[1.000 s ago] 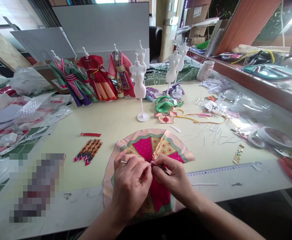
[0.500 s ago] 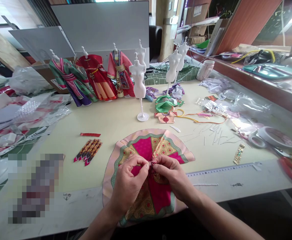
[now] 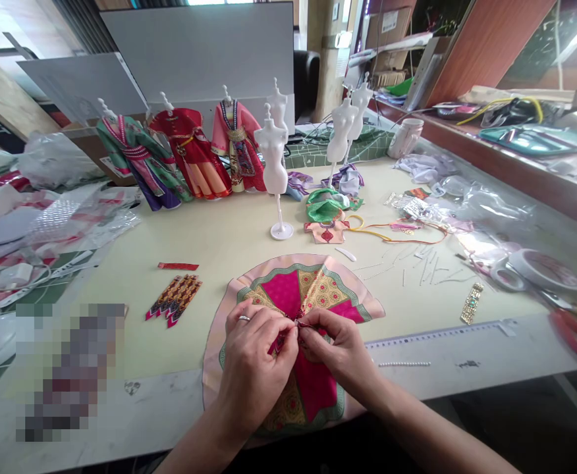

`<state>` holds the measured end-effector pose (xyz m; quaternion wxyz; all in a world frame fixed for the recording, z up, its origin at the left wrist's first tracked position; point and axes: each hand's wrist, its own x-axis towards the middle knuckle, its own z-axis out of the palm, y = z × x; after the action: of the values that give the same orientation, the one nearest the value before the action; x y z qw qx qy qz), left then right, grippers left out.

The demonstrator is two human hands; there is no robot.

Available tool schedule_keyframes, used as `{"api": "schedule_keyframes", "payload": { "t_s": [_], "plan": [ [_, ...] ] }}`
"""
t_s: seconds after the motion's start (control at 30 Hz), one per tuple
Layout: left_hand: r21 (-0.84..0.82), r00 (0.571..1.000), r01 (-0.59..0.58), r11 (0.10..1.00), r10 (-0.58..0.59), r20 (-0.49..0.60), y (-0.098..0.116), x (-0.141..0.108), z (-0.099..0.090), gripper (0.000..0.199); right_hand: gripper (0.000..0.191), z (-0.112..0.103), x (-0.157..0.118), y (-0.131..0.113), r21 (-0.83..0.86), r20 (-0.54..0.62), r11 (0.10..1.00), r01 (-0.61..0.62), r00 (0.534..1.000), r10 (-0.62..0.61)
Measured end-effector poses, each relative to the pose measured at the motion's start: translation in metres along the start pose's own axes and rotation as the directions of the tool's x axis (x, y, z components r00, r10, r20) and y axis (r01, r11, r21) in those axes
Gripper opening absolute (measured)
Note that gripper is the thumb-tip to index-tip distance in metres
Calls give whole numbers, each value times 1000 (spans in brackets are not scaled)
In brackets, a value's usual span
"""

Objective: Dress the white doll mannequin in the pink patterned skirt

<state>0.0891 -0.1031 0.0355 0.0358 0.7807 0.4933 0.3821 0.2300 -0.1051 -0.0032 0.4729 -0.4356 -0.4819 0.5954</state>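
A round skirt of magenta and gold patterned panels point(image 3: 313, 385) lies at the table's front edge, with a green wavy band and a pale pink border. My left hand point(image 3: 259, 352), a ring on one finger, pinches the gathered cloth at the skirt's centre. From the right, my right hand point(image 3: 335, 342) pinches the same gathers, its fingertips almost touching those of the left. Whatever small item may be between the fingertips is too tiny to make out.
White mannequin point(image 3: 273, 158) stands behind the skirt; dressed mannequins are back left. A small peach top point(image 3: 327, 232), ruler point(image 3: 417, 334), scissors point(image 3: 565, 306), tape roll point(image 3: 545, 270) and gold trim point(image 3: 472, 304) lie rightward. Patterned strips point(image 3: 174, 297) lie left.
My left hand has turned, so its back and ring now show, with its fingers more spread over the skirt. My right hand has shifted slightly left, still pinching at the centre.
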Motion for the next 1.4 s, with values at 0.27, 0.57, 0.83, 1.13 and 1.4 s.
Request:
{"api": "schedule_keyframes", "payload": {
  "t_s": [0.27, 0.57, 0.83, 1.13, 1.4],
  "plan": [
    [-293, 918, 381, 877, -321, 235, 0, 1, 1, 16, 14, 0, 0, -6, 262, 57, 955, -138, 990, 128],
    [-510, 745, 667, 543, -475, 469, -1, 1, 1, 15, 14, -1, 1, -3, 453, 103, 843, -290, 956, 274],
    [-632, 670, 725, 273, -495, 554, -3, -6, 6, 16, 7, -1, 2, 0, 548, 125, 781, -300, 953, 278],
    [-665, 632, 731, 153, -520, 575, -3, -6, 8, 16, 7, 2, 3, -4, 616, 117, 725, -308, 946, 302],
    [-676, 633, 724, 136, -522, 572, -4, -6, 11, 15, 8, 3, 3, -2, 630, 118, 716, -301, 948, 295]
  ]
}}
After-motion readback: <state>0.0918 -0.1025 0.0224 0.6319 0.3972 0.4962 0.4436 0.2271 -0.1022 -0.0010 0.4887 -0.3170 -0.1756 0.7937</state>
